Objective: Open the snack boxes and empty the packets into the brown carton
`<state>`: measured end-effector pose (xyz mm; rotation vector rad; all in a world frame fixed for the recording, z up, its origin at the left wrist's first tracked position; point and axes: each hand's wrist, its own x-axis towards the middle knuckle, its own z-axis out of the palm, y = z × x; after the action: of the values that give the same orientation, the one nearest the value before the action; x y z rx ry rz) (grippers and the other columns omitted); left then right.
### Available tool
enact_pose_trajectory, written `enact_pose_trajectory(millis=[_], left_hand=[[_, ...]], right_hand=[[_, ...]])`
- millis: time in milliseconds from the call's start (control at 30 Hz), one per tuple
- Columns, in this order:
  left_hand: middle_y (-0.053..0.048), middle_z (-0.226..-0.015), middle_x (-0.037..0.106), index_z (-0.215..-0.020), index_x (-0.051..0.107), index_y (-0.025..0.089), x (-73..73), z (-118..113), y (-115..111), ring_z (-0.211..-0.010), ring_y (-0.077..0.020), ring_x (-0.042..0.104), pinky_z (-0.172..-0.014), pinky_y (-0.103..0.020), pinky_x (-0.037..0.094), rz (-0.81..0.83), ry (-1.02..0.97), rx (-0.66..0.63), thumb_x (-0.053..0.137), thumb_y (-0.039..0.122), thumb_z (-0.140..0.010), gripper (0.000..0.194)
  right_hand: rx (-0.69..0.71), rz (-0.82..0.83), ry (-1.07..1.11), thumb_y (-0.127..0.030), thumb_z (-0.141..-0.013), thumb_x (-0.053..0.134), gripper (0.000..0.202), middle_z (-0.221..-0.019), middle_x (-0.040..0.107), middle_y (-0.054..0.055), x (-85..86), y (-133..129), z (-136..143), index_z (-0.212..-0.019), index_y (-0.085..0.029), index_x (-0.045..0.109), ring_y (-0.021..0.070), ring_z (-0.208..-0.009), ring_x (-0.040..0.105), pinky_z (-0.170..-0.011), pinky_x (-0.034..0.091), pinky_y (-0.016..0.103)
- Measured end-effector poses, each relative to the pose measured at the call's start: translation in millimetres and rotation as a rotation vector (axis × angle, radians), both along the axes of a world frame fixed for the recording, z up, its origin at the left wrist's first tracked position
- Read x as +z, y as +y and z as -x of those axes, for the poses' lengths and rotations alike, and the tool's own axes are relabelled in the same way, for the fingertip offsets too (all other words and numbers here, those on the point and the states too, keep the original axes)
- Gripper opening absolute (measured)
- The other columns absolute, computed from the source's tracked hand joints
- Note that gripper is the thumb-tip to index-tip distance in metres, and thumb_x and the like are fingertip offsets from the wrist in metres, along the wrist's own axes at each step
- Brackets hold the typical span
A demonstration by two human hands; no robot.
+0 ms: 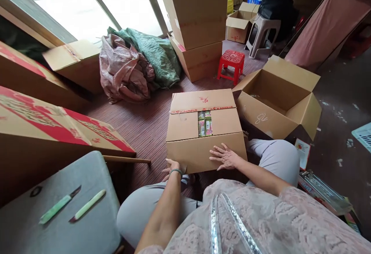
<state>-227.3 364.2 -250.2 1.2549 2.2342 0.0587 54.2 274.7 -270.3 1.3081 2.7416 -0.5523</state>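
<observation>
Fingers first: the right hand (224, 156) lies flat, fingers spread wide, palm down on the near flap of the cardboard box (203, 130), gripping nothing. The left hand (171, 167) sits at the box's lower left corner, fingers loosely curled against the front edge; whether they actually hold the cardboard, I cannot tell. A green bangle (175, 171) circles that wrist.

The box stands on the striped floor (145, 126) right in front of the person's knees, between the 2 hands. Its top flaps are folded in but leave a gap in the middle, and through it show small green and pink packets (205, 124). A strip of red-printed tape (203, 109) runs across the far flap.

Moving outward: just right of the box, touching its corner, an open empty carton (278, 99) lies tilted with flaps splayed. Behind it stands a small red stool (231, 63), and beside that a stack of 2 sealed cartons (197, 22). A white stool (261, 31) is further back, with another person seated on it, seen only in part.

To the left, a pink sack (121, 72) and a green sack (156, 53) slump together below the window. Large red-printed cartons (43, 130) lean at the left edge. Nearest the camera on the left, a grey cushioned seat (58, 215) carries 2 green-handled knives (72, 207), lying side by side, well apart from both hands.
</observation>
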Motion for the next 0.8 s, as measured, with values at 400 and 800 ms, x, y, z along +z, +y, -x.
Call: enact_pose_trajectory(millis=[400,800], left_hand=[[-0.028,-0.178,0.012,-0.169,0.036,0.011,18.9,-46,98,-0.167,-0.0405,0.009,-0.132,-0.063,0.011,-0.330,0.087,-0.231,0.044,0.048,-0.105,0.074],[-0.020,-0.175,0.031,-0.163,0.049,0.014,-3.1,-45,95,-0.165,-0.0399,0.020,-0.134,-0.060,0.007,-0.403,0.105,-0.250,0.051,0.048,-0.101,0.071]], right_hand=[[-0.160,0.093,0.006,0.004,-0.096,0.037,0.083,-0.166,0.049,-0.008,-47.6,26,-8,-0.160,-0.049,0.046,0.0196,-0.155,0.047,-0.127,0.043,0.052],[-0.101,-0.064,0.037,-0.036,-0.105,0.059,0.061,-0.174,0.038,0.007,32.8,129,-8,-0.164,-0.038,0.046,0.0361,-0.163,0.030,-0.131,0.018,0.066]])
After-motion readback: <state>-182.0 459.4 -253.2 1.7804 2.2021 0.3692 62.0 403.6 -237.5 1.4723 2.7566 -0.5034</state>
